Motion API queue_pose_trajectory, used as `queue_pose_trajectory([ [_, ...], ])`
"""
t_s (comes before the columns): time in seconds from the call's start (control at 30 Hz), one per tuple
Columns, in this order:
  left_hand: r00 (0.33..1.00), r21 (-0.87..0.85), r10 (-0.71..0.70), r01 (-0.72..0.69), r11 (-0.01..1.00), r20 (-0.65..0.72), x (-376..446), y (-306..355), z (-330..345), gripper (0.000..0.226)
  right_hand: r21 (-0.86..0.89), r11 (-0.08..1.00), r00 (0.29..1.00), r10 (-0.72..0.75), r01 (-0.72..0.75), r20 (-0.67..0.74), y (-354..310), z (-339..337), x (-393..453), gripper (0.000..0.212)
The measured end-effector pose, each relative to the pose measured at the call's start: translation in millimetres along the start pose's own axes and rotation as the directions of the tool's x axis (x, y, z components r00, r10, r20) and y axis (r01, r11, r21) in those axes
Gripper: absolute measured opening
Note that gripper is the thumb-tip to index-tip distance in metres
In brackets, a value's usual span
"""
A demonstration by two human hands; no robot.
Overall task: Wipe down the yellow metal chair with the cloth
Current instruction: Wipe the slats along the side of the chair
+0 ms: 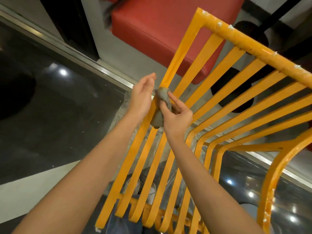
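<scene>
I have the yellow metal chair (199, 102) tipped before me, its slatted back and seat filling the right and middle of the view, with a red cushioned bench (157, 36) beyond it and the dark glossy floor (50, 115) to the left; the cloth (161, 108) is a small grey wad bunched around the outermost slat on the left side; my right hand (177, 119) pinches it there, thumb and forefinger pressing the wad onto the slat; my left hand (142, 97) sits just beside it on the far side of the same slat, fingers straight and relaxed, holding nothing I can make out; I judge the cloth soft, limp and light, so it needs folding around the slat and squeezing to bite; the chair looks stiff and painted smooth, likely slick under a damp rag, with white flecks along the top rail (249, 48) and right leg (270, 191); I would steady the frame by a slat or the rail, not the chipped edges.
</scene>
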State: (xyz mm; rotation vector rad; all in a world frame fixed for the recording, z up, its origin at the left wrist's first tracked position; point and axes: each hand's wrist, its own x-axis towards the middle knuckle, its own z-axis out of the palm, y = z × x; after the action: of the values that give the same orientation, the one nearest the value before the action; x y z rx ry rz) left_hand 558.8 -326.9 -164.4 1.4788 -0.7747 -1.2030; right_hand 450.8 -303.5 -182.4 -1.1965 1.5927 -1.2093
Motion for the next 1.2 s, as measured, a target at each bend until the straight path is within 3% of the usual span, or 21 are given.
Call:
queue_pose_trajectory([
  [0.1, 0.999, -0.030, 0.001, 0.000, 1.000, 0.037, 28, 10, 20, 0.038, -0.023, 0.964, 0.955, -0.267, 0.266, -0.129, -17, 3, 29, 0.044],
  [0.2, 0.995, -0.204, -0.033, 0.052, 0.978, 0.095, 39, 18, 35, 0.042, -0.174, 0.884, 0.873, -0.460, 0.434, -0.160, -23, 13, 67, 0.048],
  [0.27, 0.992, -0.264, -0.074, 0.100, 0.959, 0.107, 43, 21, 39, 0.043, -0.248, 0.845, 0.856, -0.508, 0.474, -0.094, -14, 18, 69, 0.046],
  [0.4, 0.975, -0.354, -0.118, 0.180, 0.918, 0.188, 48, 15, 37, 0.046, -0.348, 0.736, 0.813, -0.543, 0.581, 0.209, 16, 1, 44, 0.042],
  [0.57, 0.965, -0.392, -0.143, 0.221, 0.893, 0.219, 54, 12, 33, 0.050, -0.365, 0.739, 0.801, -0.597, 0.567, 0.035, -14, 11, 89, 0.044],
  [0.7, 0.961, -0.388, -0.143, 0.228, 0.893, 0.235, 52, 10, 33, 0.045, -0.352, 0.718, 0.798, -0.522, 0.601, 0.300, 10, -6, 51, 0.044],
  [0.77, 0.963, -0.400, -0.147, 0.230, 0.888, 0.227, 52, 10, 32, 0.044, -0.384, 0.707, 0.804, -0.516, 0.594, 0.295, 5, -6, 62, 0.044],
  [0.87, 0.960, -0.445, -0.196, 0.268, 0.854, 0.202, 52, 11, 33, 0.041, -0.416, 0.707, 0.812, -0.560, 0.572, 0.164, -16, 7, 86, 0.047],
  [1.03, 0.959, -0.437, -0.166, 0.254, 0.863, 0.231, 48, 8, 27, 0.048, -0.449, 0.615, 0.760, -0.488, 0.648, 0.429, 3, -17, 56, 0.052],
  [1.2, 0.973, -0.451, -0.163, 0.219, 0.865, 0.161, 44, 12, 30, 0.046, -0.472, 0.627, 0.770, -0.601, 0.620, 0.213, -25, -1, 93, 0.051],
])
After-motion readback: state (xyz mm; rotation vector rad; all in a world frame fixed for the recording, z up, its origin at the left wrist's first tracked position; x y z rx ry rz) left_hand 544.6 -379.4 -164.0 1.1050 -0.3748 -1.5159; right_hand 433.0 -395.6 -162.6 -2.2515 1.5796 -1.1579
